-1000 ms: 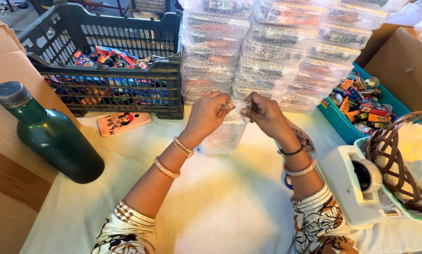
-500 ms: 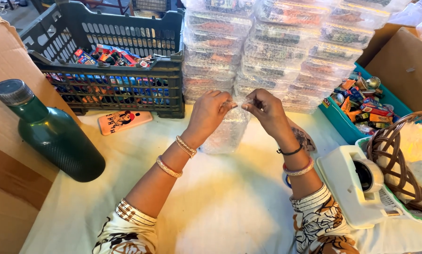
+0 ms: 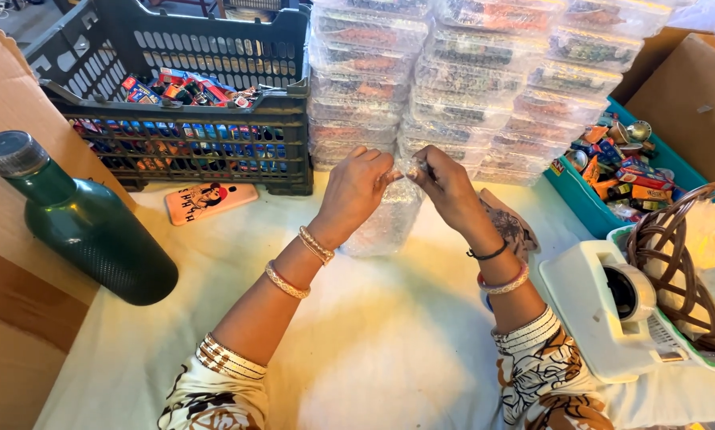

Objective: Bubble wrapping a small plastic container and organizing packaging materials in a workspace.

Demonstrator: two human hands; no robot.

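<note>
Hands: my left hand [image 3: 357, 187] and right hand [image 3: 445, 187] pinch the clear packet [image 3: 385, 219] top together.
Axis: packet hangs below, midway between both.

Left hand [image 3: 357, 187] and right hand [image 3: 445, 187] drawn closer together, pinching the clear packet [image 3: 385, 219] top between them

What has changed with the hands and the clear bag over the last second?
Almost nothing. The left hand and right hand still pinch the top of the clear packet between them, in much the same spot. The green bottle, dark crate and tape dispenser have not moved.
</note>
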